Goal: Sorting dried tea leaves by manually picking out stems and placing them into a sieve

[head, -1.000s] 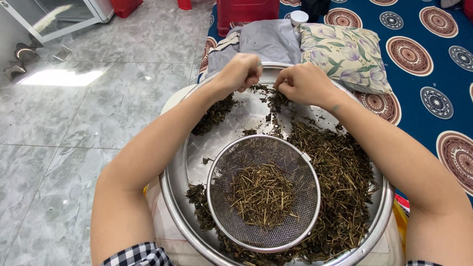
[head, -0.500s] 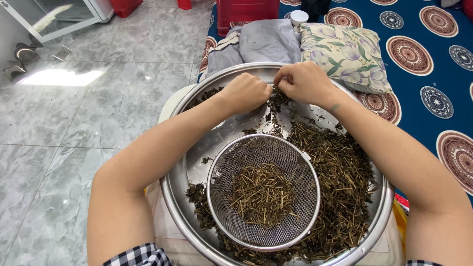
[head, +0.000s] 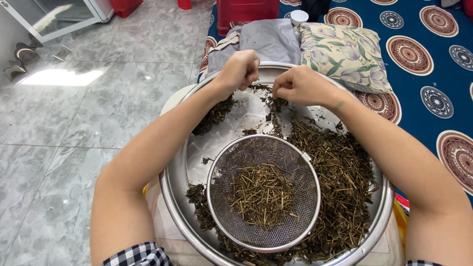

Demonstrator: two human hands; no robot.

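- Stuff around us first: big steel basin (head: pixel 183 162) sits in front of us, and a round mesh sieve (head: pixel 300 216) lies inside it, holding a little heap of cut stalks (head: pixel 262 194).
- Dried herb stems (head: pixel 340 172) pile up along the right side of the basin, with a darker clump (head: pixel 215 114) under our left forearm.
- Past the far rim we've got a floral pillow (head: pixel 345 49) and some grey cloth (head: pixel 268 39) on a blue patterned rug (head: pixel 419 98); grey marble floor (head: pixel 74 123) is off to the left.
- Our left hand (head: pixel 240 70) is curled into a loose fist over the far edge; can't really tell what's inside it.
- Our right hand (head: pixel 298 86) is just beside it, fingers pinched on a small tuft of stems (head: pixel 270 96).
- Both forearms stretch out over the basin, either side of the sieve.
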